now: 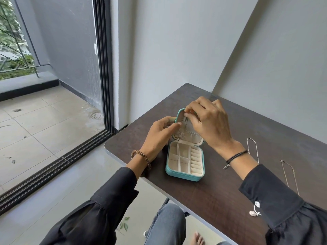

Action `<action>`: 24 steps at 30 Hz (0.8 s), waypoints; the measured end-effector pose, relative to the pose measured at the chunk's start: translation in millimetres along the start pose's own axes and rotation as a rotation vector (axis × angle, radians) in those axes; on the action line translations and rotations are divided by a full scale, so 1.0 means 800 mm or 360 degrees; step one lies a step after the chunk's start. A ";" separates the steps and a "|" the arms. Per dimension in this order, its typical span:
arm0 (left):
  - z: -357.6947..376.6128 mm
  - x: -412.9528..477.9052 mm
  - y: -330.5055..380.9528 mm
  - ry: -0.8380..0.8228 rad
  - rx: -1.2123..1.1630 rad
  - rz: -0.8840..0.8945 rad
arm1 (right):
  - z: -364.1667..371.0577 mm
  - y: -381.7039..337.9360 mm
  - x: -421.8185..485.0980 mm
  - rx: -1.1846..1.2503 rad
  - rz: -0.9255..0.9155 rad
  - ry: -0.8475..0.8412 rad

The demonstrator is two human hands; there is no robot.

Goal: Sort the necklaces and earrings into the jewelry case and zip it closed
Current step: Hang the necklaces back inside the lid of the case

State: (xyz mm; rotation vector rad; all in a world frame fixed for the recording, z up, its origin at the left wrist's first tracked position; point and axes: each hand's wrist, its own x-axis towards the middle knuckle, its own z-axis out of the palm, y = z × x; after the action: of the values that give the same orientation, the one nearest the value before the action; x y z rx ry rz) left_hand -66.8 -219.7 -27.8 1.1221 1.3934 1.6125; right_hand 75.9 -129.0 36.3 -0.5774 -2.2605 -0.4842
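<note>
Case: a teal zip case (184, 160) lies open on the dark surface (221, 188), its lid (187, 131) standing up at the far side, cream lining facing the person.
Base: lies just below both hands, toward the person; cream dividers make square cells on its left and a column of ring rolls on its right; no jewelry can be seen in them.
Left hand: the left hand (159, 137) is at the lid's left edge, thumb behind the teal rim, fingertips curled onto the inner lining; whether it grips anything besides the lid cannot be told.
Right hand: the right hand (207, 121) reaches over the top of the lid, thumb and forefinger pressed together on a thin silver chain (184, 122) at the upper part of the lining.
Chain: hangs from that pinch down the lining, just right of the left fingertips, toward the gathered pocket at the lid's lower part.
Necklaces: two more lie stretched on the surface, well right of the right hand; one (254, 149) is just beyond the right wrist, the other (289, 175) farther right by the sleeve.
Earrings: two small pale pieces (255, 208) rest at the right sleeve's cuff, near the person's edge of the surface.
Wrists: a wooden bead bracelet (141, 157) on the left, a black cord (236, 155) on the right.
</note>
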 end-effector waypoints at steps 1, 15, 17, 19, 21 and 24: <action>0.000 0.000 0.000 -0.0008 0.0009 0.0011 | -0.001 0.000 0.000 0.0014 0.0016 -0.0006; 0.002 -0.002 0.009 -0.0011 -0.0086 -0.0017 | -0.020 -0.009 -0.028 0.0073 0.0270 0.0031; 0.001 -0.002 0.007 -0.0004 -0.0070 -0.0018 | -0.020 -0.011 -0.036 0.0085 0.0393 0.0043; 0.001 -0.003 0.006 0.0000 -0.0074 -0.0016 | -0.017 -0.015 -0.043 0.0101 0.0514 0.0026; 0.001 -0.004 0.007 -0.0002 -0.0060 -0.0013 | -0.014 -0.019 -0.048 0.0112 0.0606 0.0016; 0.001 -0.005 0.008 -0.0018 -0.0032 -0.0005 | -0.008 -0.026 -0.052 0.0120 0.0697 0.0010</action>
State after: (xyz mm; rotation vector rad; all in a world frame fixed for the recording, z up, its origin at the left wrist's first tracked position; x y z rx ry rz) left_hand -64.8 -224.5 -21.7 1.1157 1.3681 1.6122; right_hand 94.6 -160.3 6.4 -0.9967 -2.0529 -0.1799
